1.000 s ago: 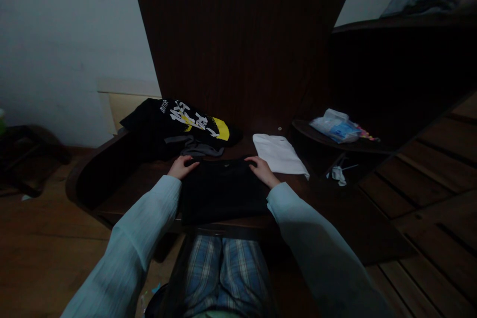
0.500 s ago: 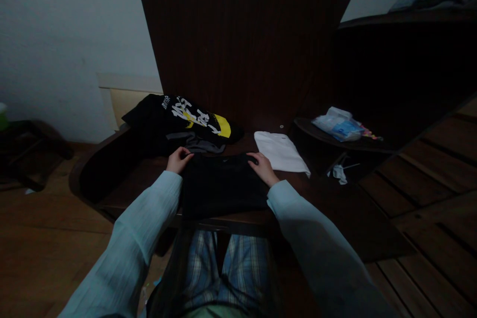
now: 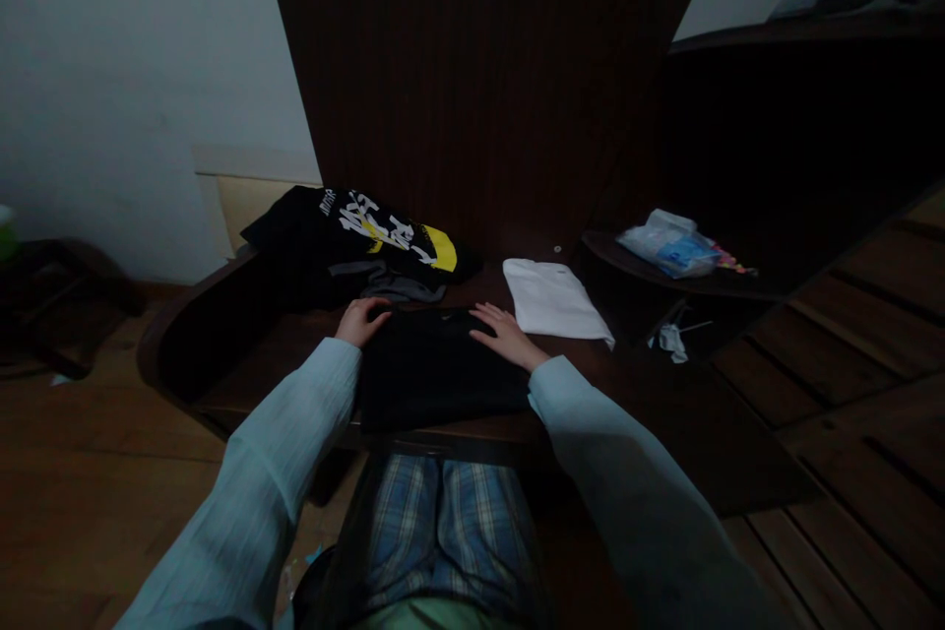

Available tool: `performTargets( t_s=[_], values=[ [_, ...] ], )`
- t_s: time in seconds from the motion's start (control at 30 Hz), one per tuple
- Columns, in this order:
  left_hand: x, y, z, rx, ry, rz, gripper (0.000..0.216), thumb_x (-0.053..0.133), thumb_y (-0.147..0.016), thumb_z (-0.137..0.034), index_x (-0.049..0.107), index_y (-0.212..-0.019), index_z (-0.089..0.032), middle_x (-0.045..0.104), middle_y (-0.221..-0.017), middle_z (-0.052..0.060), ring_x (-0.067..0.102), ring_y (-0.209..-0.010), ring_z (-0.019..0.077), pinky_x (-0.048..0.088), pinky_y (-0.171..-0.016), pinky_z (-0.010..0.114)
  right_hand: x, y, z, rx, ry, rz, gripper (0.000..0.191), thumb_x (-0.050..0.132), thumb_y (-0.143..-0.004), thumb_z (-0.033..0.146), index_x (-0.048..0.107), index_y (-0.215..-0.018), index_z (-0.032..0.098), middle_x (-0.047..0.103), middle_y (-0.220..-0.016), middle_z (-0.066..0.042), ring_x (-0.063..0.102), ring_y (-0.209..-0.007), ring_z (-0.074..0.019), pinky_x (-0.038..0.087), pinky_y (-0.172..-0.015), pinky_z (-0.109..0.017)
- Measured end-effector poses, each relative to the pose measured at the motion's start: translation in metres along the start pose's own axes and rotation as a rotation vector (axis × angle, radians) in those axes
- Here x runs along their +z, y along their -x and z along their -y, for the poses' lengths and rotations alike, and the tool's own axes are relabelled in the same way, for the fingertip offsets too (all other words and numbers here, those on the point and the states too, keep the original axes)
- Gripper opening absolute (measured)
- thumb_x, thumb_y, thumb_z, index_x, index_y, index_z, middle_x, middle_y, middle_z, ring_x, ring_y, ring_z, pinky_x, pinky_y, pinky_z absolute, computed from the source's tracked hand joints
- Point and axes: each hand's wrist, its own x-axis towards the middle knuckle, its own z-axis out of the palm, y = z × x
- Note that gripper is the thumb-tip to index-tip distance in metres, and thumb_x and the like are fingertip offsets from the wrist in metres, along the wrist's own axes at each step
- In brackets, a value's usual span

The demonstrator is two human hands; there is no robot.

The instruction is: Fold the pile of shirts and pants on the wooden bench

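Observation:
A folded black garment (image 3: 435, 374) with a small pale logo at its far edge lies flat on the dark wooden surface before me. My left hand (image 3: 363, 320) touches its far left corner, fingers apart and resting on the cloth. Across its far right part my right hand (image 3: 508, 333) lies with the fingers stretched out flat. Just right of that hand is a folded white garment (image 3: 557, 300). Behind my left hand sits a heap with a black printed garment (image 3: 384, 231), lettered in white and yellow, and a grey cloth (image 3: 399, 287) under it.
A small shelf (image 3: 694, 283) at the right bears a plastic packet (image 3: 673, 246); crumpled white paper (image 3: 671, 343) is below it. A curved wooden armrest (image 3: 184, 315) bounds the left side. A tall dark panel (image 3: 479, 89) rises behind.
Both hands have gone from pinching the black garment's far corners to lying open on it. My right hand has shifted slightly left.

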Motion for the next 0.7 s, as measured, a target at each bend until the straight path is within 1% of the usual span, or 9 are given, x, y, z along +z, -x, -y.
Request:
performTargets(
  t_s=[0.07, 0.13, 0.2, 0.27, 0.33, 0.4, 0.53, 0.7],
  values=[
    [-0.004, 0.002, -0.007, 0.044, -0.013, -0.050, 0.026, 0.055, -0.071, -0.031, 0.063, -0.092, -0.018, 0.065, -0.100, 0.008, 0.053, -0.100, 0.0238, 0.038, -0.092, 0.040, -0.002, 0.000, 0.001, -0.055, -0.017, -0.036, 0.032, 0.049, -0.081, 0.039, 0.057, -0.108, 0.023, 0.043, -0.133, -0.007, 0.028, -0.129, -0.0230, 0.018, -0.103, -0.052],
    [-0.006, 0.006, -0.016, 0.134, 0.005, -0.045, 0.026, 0.055, -0.073, -0.036, 0.064, -0.091, -0.019, 0.063, -0.104, 0.007, 0.051, -0.104, 0.0229, 0.035, -0.095, 0.041, -0.004, 0.001, 0.004, -0.113, -0.048, -0.043, 0.024, 0.051, -0.080, 0.039, 0.062, -0.095, 0.023, 0.044, -0.132, -0.006, 0.028, -0.129, -0.0230, 0.018, -0.103, -0.052],
    [-0.006, 0.010, -0.025, 0.232, 0.022, 0.035, 0.026, 0.056, -0.073, -0.040, 0.066, -0.087, -0.021, 0.060, -0.110, 0.006, 0.048, -0.108, 0.0224, 0.033, -0.097, 0.041, -0.003, 0.001, 0.006, -0.156, -0.075, -0.035, 0.021, 0.056, -0.077, 0.040, 0.061, -0.086, 0.022, 0.045, -0.131, -0.007, 0.029, -0.128, -0.0236, 0.019, -0.102, -0.052],
    [-0.004, 0.014, -0.032, 0.292, 0.005, 0.143, 0.026, 0.061, -0.069, -0.043, 0.067, -0.083, -0.022, 0.057, -0.116, 0.005, 0.044, -0.113, 0.0236, 0.031, -0.098, 0.042, -0.001, 0.001, 0.008, -0.188, -0.093, -0.036, 0.020, 0.061, -0.072, 0.037, 0.059, -0.082, 0.020, 0.046, -0.130, -0.009, 0.031, -0.127, -0.0242, 0.021, -0.101, -0.051],
    [-0.001, 0.016, -0.035, 0.305, -0.030, 0.216, 0.028, 0.065, -0.064, -0.044, 0.068, -0.082, -0.023, 0.053, -0.122, 0.006, 0.040, -0.117, 0.0261, 0.029, -0.100, 0.044, 0.002, 0.000, 0.008, -0.212, -0.113, -0.051, 0.017, 0.064, -0.070, 0.032, 0.056, -0.077, 0.019, 0.049, -0.126, -0.011, 0.034, -0.124, -0.0236, 0.024, -0.101, -0.049],
    [0.002, 0.017, -0.035, 0.301, -0.053, 0.249, 0.030, 0.067, -0.063, -0.045, 0.068, -0.083, -0.022, 0.050, -0.125, 0.007, 0.036, -0.120, 0.0282, 0.026, -0.101, 0.046, 0.004, -0.001, 0.007, -0.235, -0.140, -0.068, 0.013, 0.063, -0.071, 0.027, 0.053, -0.072, 0.019, 0.052, -0.122, -0.010, 0.039, -0.121, -0.0223, 0.028, -0.099, -0.046],
    [0.004, 0.016, -0.031, 0.285, -0.059, 0.263, 0.033, 0.066, -0.064, -0.045, 0.067, -0.088, -0.023, 0.046, -0.130, 0.007, 0.032, -0.123, 0.0294, 0.024, -0.101, 0.048, 0.005, -0.002, 0.006, -0.261, -0.189, -0.089, 0.013, 0.060, -0.072, 0.022, 0.048, -0.068, 0.020, 0.057, -0.113, -0.010, 0.045, -0.114, -0.0211, 0.031, -0.097, -0.044],
    [0.005, 0.015, -0.029, 0.278, -0.024, 0.252, 0.017, 0.064, -0.068, -0.036, 0.066, -0.073, -0.020, 0.047, -0.128, 0.007, 0.034, -0.122, 0.0284, 0.025, -0.101, 0.048, 0.006, -0.001, 0.006, -0.266, -0.227, -0.121, 0.014, 0.057, -0.074, 0.022, 0.044, -0.069, 0.021, 0.058, -0.109, -0.011, 0.048, -0.109, -0.0209, 0.034, -0.094, -0.043]
  ],
)
